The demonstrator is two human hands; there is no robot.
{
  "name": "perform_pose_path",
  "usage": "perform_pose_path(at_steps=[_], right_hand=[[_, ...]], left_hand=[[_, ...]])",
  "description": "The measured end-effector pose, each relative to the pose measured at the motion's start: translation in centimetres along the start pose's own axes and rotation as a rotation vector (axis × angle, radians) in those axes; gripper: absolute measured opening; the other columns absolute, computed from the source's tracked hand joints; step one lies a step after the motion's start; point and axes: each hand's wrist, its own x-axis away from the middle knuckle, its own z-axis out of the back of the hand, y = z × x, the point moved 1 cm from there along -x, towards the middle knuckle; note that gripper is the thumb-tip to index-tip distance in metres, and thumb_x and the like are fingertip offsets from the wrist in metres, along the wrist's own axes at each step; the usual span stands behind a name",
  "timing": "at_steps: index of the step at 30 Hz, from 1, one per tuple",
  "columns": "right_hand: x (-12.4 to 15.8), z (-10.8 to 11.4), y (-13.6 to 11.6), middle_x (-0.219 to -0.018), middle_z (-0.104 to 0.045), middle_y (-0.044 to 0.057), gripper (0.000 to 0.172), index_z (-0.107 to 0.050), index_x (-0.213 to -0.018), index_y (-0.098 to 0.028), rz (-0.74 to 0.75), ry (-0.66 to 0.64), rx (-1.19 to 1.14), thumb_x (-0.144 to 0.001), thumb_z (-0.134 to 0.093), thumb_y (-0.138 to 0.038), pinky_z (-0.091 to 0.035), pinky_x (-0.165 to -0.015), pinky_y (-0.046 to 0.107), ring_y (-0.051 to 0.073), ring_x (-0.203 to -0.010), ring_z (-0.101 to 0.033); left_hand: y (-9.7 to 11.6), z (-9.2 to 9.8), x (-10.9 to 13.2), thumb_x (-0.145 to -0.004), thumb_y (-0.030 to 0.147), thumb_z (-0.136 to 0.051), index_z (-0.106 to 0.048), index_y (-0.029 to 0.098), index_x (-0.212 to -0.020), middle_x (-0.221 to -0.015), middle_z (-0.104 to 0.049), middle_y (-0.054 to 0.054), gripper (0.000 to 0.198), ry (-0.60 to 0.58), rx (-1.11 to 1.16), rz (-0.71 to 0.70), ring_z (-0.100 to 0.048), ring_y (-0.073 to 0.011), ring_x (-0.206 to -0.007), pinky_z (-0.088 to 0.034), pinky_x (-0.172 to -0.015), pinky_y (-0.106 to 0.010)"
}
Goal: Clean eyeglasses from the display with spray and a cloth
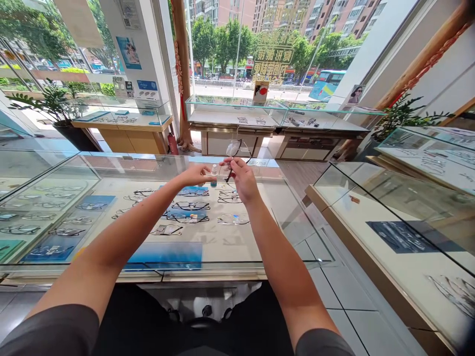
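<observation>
The right fingers [240, 169] hide part of the eyeglasses [234, 148] (how much, unclear); the sleeves [52, 329] are cut off below.

Daylight — broad window [230, 37] | glass display cases [218, 113] | grey tiled floor [365, 329] | wooden post [181, 29]

Left hand [196, 175]: one small bottle [214, 176], upright.
Right hand [242, 179]: one pair of eyeglasses [234, 149].
Display case [237, 270]: glass-topped, spectacle frames [191, 205] inside.
Window [273, 55]: trees [227, 45] beyond.

From a distance I'm counting one left hand [195, 175], one right hand [244, 182] — one bottle [214, 176], one held pair of glasses [233, 149] — and two potted plants [52, 99] [404, 118], two wooden posts [181, 39] [426, 55], one extinguisher [172, 144].
</observation>
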Motion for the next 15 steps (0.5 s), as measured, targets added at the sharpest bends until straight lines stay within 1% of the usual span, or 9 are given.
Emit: perform_pose_path(at_steps=[2,4,5,6,7,9,10,12,15], right_hand=[[0.0,-0.1,-0.1,-0.11,-0.082,0.004,0.042,-0.072,-0.104,-0.029,0.005,-0.005,0.009,-0.091,-0.072,-0.069,-0.053,-0.083,0.035,0.02,-0.093,-0.067],[0.1,-0.1,-0.2,-0.111,-0.082,0.004,0.041,-0.072,-0.106,-0.03,0.008,-0.01,0.019,-0.093,-0.071,-0.069,-0.053,-0.085,0.036,0.021,-0.095,-0.067],[0.1,0.0,-0.2,-0.111,-0.082,0.004,0.04,-0.072,-0.106,-0.03,0.009,-0.011,0.019,-0.093,-0.071,-0.068,-0.053,-0.086,0.037,0.021,-0.097,-0.068],[0.1,0.0,-0.2,-0.112,-0.082,0.004,0.038,-0.072,-0.107,-0.031,0.009,-0.011,0.015,-0.094,-0.072,-0.067,-0.053,-0.087,0.037,0.021,-0.098,-0.068],[0.1,0.0,-0.2,-0.112,-0.082,0.004,0.037,-0.073,-0.106,-0.031,0.011,-0.01,0.007,-0.094,-0.073,-0.066,-0.053,-0.088,0.037,0.021,-0.099,-0.069],[0.3,0.0,-0.2,-0.113,-0.083,0.004,0.034,-0.075,-0.106,-0.031,0.021,-0.02,-0.018,-0.095,-0.074,-0.062,-0.053,-0.09,0.037,0.022,-0.102,-0.07],[0.4,-0.1,-0.1,-0.114,-0.083,0.004,0.032,-0.076,-0.107,-0.031,0.029,-0.032,-0.028,-0.096,-0.074,-0.061,-0.053,-0.092,0.038,0.022,-0.103,-0.071],[0.8,-0.6,0.0,-0.115,-0.084,0.004,0.031,-0.078,-0.108,-0.031,0.036,-0.073,-0.025,-0.097,-0.074,-0.06,-0.053,-0.095,0.038,0.023,-0.108,-0.072],[1.7,-1.7,0.1,-0.115,-0.084,0.005,0.034,-0.079,-0.108,-0.03,0.021,-0.144,0.005,-0.098,-0.074,-0.062,-0.054,-0.099,0.04,0.024,-0.111,-0.072]], left_hand=[[0.2,1.5,0.9,-0.071,0.053,-0.091,-0.071,0.017,-0.107,-0.088,-0.073,-0.006,0.055,0.08,0.114,0.036,-0.065,-0.0207,-0.076,-0.045,-0.068,-0.031],[0.8,3.0,2.1,-0.075,0.043,-0.081,-0.071,0.017,-0.102,-0.092,-0.071,-0.007,0.039,0.146,0.256,0.03,-0.061,-0.0185,-0.076,-0.045,-0.067,-0.031],[1.2,3.7,2.7,-0.075,0.038,-0.075,-0.07,0.017,-0.102,-0.093,-0.069,-0.006,0.034,0.165,0.316,0.017,-0.059,-0.0172,-0.075,-0.045,-0.066,-0.03],[1.7,4.4,3.5,-0.072,0.033,-0.07,-0.069,0.018,-0.102,-0.093,-0.067,-0.005,0.034,0.181,0.388,0.003,-0.058,-0.0161,-0.074,-0.046,-0.065,-0.029],[2.2,4.9,4.4,-0.065,0.026,-0.068,-0.069,0.017,-0.102,-0.093,-0.066,-0.005,0.038,0.193,0.525,-0.024,-0.059,-0.0156,-0.075,-0.047,-0.066,-0.028],[3.2,5.6,6.4,-0.055,0.014,-0.068,-0.07,0.018,-0.101,-0.096,-0.067,-0.004,0.046,0.196,0.727,-0.088,-0.063,-0.0152,-0.083,-0.05,-0.068,-0.025],[3.6,5.7,7.4,-0.053,0.011,-0.07,-0.071,0.018,-0.101,-0.098,-0.068,-0.004,0.048,0.196,0.777,-0.113,-0.063,-0.0146,-0.085,-0.051,-0.069,-0.023],[4.4,5.3,9.3,-0.058,0.011,-0.081,-0.071,0.019,-0.103,-0.095,-0.067,-0.002,0.047,0.18,0.865,-0.149,-0.064,-0.0133,-0.084,-0.052,-0.068,-0.021],[4.9,3.7,11.5,-0.064,0.016,-0.093,-0.068,0.02,-0.102,-0.094,-0.065,0.001,0.046,0.167,0.974,-0.189,-0.065,-0.0114,-0.079,-0.055,-0.066,-0.021]])
